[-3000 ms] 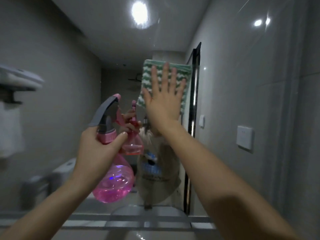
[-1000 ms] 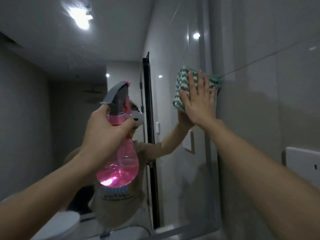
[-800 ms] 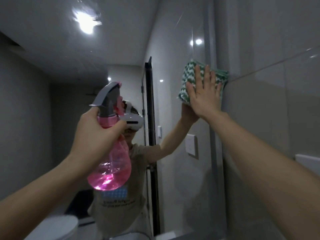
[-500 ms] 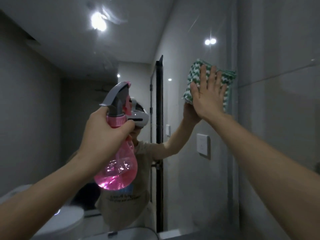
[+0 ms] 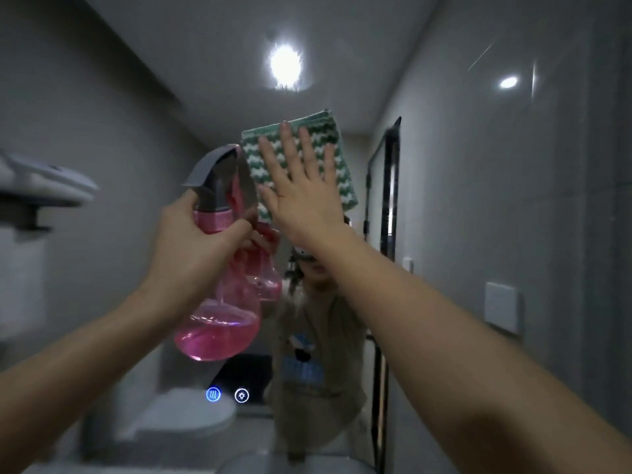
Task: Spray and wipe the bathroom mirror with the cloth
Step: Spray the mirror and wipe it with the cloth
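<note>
Head view: two hands, one spray bottle, one cloth, one mirror. The right hand (image 5: 304, 196) lies flat with fingers straight and spread, pressing the green-and-white cloth (image 5: 328, 148) against the mirror (image 5: 119, 131); the cloth shows above and to the right of the fingers, with a strip below the thumb. The left hand (image 5: 195, 248) sits just left of and lower than the right hand, fingers and thumb curled round the neck of the pink spray bottle (image 5: 219, 330). The bottle hangs below that hand with pink liquid in its round belly, and its grey nozzle (image 5: 212, 172) rises above the hand, its tip just beside the cloth's left edge.

In the glass, below the right hand, stands the person's reflection, partly hidden by the right forearm and the bottle. Two lit round icons (image 5: 227, 395) glow on the mirror below the bottle. One ceiling light (image 5: 285, 65) reflects above the cloth. A white wall switch (image 5: 501, 311) shows right of the right forearm. A white fixture (image 5: 44, 183) sits far left of the left hand, blurred
</note>
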Tool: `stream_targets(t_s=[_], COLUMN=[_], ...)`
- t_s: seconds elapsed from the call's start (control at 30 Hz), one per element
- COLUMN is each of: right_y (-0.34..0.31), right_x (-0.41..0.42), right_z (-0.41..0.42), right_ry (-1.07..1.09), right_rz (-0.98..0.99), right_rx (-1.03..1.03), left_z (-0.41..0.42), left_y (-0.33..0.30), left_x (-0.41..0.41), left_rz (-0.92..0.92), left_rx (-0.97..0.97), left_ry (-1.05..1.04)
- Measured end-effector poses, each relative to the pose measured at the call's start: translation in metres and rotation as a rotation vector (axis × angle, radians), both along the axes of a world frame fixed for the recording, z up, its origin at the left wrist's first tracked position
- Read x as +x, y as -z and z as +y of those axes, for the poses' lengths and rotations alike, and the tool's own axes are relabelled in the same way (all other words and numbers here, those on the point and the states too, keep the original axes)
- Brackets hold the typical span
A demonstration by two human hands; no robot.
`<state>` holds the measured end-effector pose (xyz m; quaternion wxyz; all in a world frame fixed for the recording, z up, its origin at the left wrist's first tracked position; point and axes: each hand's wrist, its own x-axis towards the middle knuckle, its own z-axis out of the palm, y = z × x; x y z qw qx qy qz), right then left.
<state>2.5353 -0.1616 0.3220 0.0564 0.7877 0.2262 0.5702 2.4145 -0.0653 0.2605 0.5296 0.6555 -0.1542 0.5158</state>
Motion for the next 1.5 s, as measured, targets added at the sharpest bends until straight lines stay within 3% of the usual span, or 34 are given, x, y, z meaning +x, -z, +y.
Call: stream_targets(t_s=[0.2,0.43,0.73,0.93,1.13,1.5], right_y=[-0.021,-0.057,-0.040,-0.033,0.026,0.043], right_x=[0.005,0.017,0.034,0.033,0.032,0.033], right_z=[-0.030,-0.156,-0.299,-0.285,-0.208,-0.188], right_ry=[0.027,0.029,0.098,0.130,0.039,0.001], right_rz=[-0.036,-0.033,-0.067,-0.064,-0.130,-0.272], right_rx=[-0.056,0.236,0.568,0.629,0.495,0.358], left_z=[-0.014,-0.071,-0.134,-0.147,-0.167,-0.217], left_y=[-0.016,-0.053,-0.117,-0.136,-0.145,-0.139], left_x=[0.007,0.036,0.043,0.041,0.046,0.060], left_rz=[-0.020,-0.049,-0.081,-0.090,-0.065,-0.083], left_rx=[0.066,0.162,0.245,0.261,0.260,0.376], left_ry=[-0.036,-0.012,0.048,0.086,0.117,-0.057])
